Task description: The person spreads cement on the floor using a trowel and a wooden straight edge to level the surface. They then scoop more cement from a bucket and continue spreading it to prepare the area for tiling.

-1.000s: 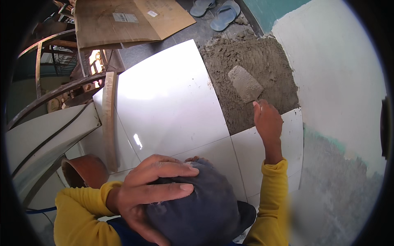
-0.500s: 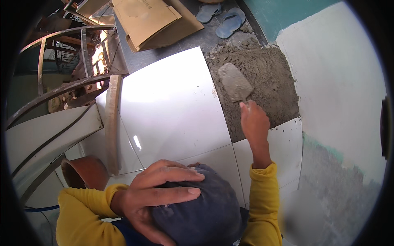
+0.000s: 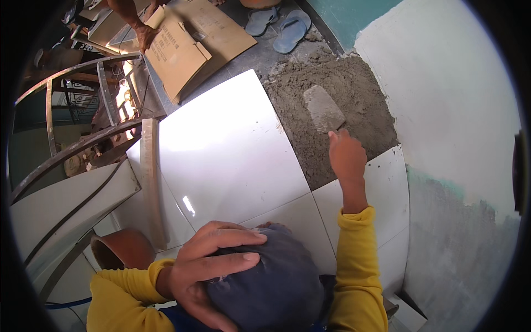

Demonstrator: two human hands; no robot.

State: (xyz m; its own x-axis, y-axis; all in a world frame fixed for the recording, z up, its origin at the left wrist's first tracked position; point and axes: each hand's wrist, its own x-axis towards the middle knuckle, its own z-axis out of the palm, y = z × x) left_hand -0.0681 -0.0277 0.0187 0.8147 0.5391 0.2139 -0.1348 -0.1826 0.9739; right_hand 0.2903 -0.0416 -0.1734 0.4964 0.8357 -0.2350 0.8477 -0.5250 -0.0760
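Grey mortar (image 3: 368, 83) lies beneath the trowel (image 3: 323, 108), grasped by the right hand (image 3: 348, 157); the left hand (image 3: 192, 270) rests spread over dark cloth (image 3: 276, 279). A tilted blade could gouge the mortar; slipping left could smear the white tile (image 3: 221, 146).

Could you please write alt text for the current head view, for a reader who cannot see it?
The right hand holds a trowel over grey mortar beside white tiles; the left hand rests on something rounded in dark cloth. Blue sandals lie beyond the mortar, and at upper left another person's limb shows by cardboard.
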